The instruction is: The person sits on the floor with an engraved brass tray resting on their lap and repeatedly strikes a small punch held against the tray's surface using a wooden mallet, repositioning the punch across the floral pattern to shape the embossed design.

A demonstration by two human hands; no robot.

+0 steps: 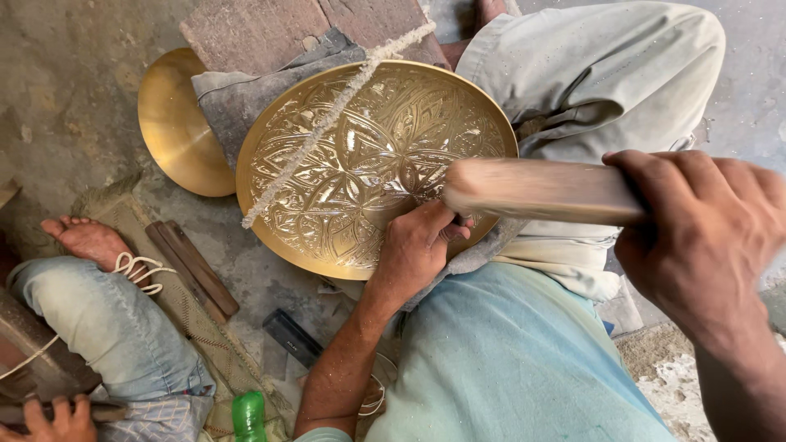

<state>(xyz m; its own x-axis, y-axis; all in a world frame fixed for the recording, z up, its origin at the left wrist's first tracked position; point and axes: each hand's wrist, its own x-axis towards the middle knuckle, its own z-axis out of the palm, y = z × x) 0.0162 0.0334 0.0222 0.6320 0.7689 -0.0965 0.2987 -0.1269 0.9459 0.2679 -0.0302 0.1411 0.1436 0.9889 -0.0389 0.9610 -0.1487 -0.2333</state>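
A round brass plate (360, 172) with engraved flower patterns leans on a grey cloth (233, 98) against my knee. My left hand (417, 245) rests on the plate's lower right rim, fingers closed around a small chisel that is mostly hidden in the fist. My right hand (704, 237) grips a wooden mallet (540, 190), which is motion-blurred and hangs just above the left hand. A frayed white rope (327, 123) runs diagonally across the plate's face.
A plain brass dish (172, 123) lies behind the cloth at the left, with a reddish stone block (262, 29) above it. A co-worker's bare foot (86, 239), jeans-clad leg (106, 327) and hand (57, 421) are at lower left. Flat metal bars (192, 270) and a green bottle (248, 416) lie on the floor.
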